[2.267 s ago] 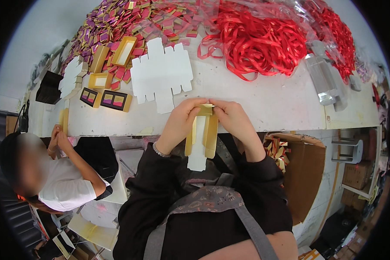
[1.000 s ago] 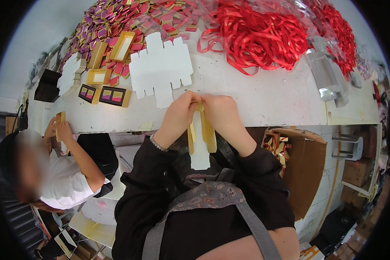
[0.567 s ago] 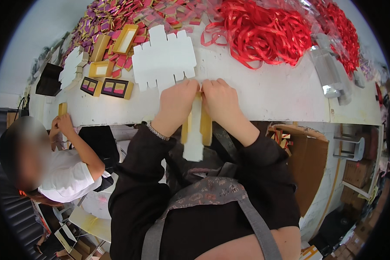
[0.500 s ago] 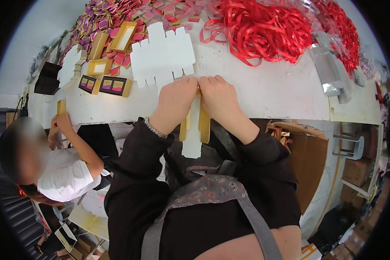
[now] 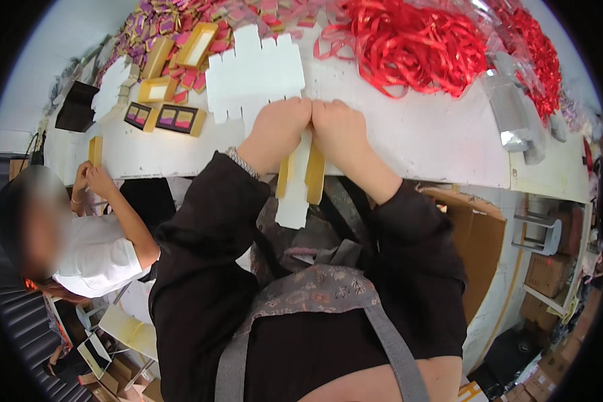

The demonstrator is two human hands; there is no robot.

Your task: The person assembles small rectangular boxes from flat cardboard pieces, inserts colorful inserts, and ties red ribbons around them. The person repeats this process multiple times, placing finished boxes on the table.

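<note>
My left hand (image 5: 278,126) and my right hand (image 5: 342,132) meet knuckle to knuckle at the table's near edge. Both have their fingers curled closed on the far end of a partly folded carton (image 5: 293,195). It is white inside, with gold sides standing up, and its near end sticks out past the table edge toward me. My hands cover its far end, so the fold there is hidden. Just beyond my left hand, flat white carton blanks (image 5: 254,72) with notched edges lie on the table.
Gold trays (image 5: 158,89) and small filled boxes (image 5: 179,120) stand left, before a heap of small wrapped pieces (image 5: 174,17). Red ribbons (image 5: 415,47) and clear-wrapped packs (image 5: 509,110) lie right. A co-worker (image 5: 97,251) at left holds a gold piece (image 5: 95,151). A cardboard box (image 5: 476,248) stands below the table.
Both my hands have moved slightly away from me, carrying the carton with them. My view has shifted a little. The co-worker's hands stay near the gold piece.
</note>
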